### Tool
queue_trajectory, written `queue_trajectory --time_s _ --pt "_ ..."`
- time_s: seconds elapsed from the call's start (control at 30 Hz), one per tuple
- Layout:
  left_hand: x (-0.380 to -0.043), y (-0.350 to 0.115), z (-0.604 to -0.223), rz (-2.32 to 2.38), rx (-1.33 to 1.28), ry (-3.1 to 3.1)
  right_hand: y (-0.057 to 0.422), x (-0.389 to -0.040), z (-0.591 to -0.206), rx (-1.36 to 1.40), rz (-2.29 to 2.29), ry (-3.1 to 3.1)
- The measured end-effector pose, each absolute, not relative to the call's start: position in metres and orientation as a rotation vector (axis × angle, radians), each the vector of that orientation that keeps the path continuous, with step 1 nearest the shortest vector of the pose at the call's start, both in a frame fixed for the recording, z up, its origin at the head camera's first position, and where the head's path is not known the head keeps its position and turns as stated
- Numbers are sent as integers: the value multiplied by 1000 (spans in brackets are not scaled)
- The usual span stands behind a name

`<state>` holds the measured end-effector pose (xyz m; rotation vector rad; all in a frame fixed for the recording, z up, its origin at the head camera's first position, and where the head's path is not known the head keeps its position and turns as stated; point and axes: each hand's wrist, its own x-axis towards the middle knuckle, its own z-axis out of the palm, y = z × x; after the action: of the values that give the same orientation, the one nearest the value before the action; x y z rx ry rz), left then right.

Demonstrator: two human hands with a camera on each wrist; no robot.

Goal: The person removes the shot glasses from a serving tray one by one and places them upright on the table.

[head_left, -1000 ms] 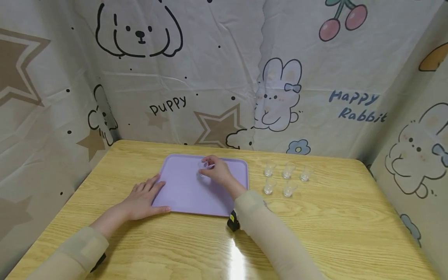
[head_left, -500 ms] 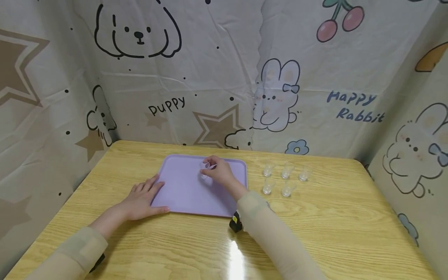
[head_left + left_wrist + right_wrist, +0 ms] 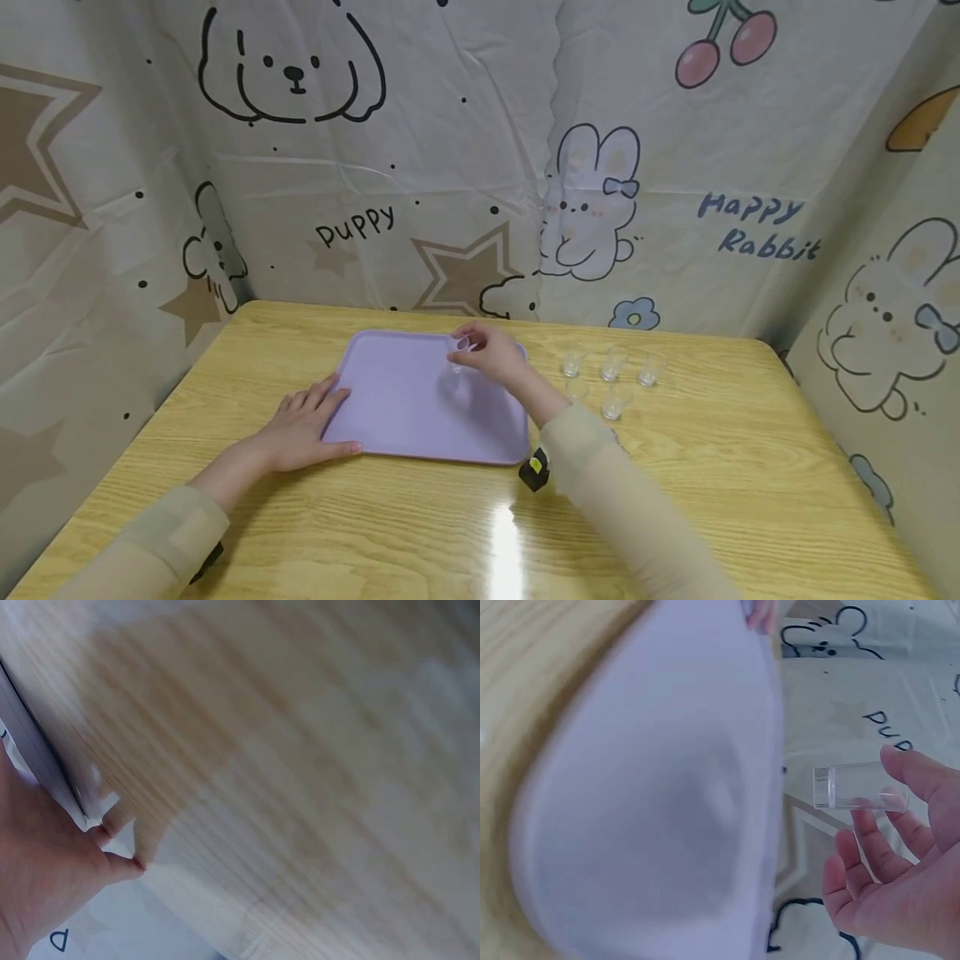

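Curtain (image 3: 480, 167) reads "Puppy", "Happy Rabbit" — right hand (image 3: 498, 357) pinches glass (image 3: 458, 352).

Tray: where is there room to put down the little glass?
The purple tray is bare between the left hand on its near-left corner and the right hand, which holds the glass. It is crowded right of the tray, where the small cups stand.

Glossy wood table (image 3: 675, 467) — clear cup (image 3: 859, 787)

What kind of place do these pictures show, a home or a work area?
Probably a small staged recording booth, not a lived-in room: cartoon-printed sheets screen three sides of a wooden table, which bears only a lilac tray and several tiny clear cups.
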<state>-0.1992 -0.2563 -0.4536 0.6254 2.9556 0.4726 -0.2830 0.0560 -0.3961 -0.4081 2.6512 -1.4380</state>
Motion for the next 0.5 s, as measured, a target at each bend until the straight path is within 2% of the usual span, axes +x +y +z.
queue_trajectory --time_s 0.5 --pt "-199 -255 -454 492 634 2963 115 -274 -341 -462 -1453 2649"
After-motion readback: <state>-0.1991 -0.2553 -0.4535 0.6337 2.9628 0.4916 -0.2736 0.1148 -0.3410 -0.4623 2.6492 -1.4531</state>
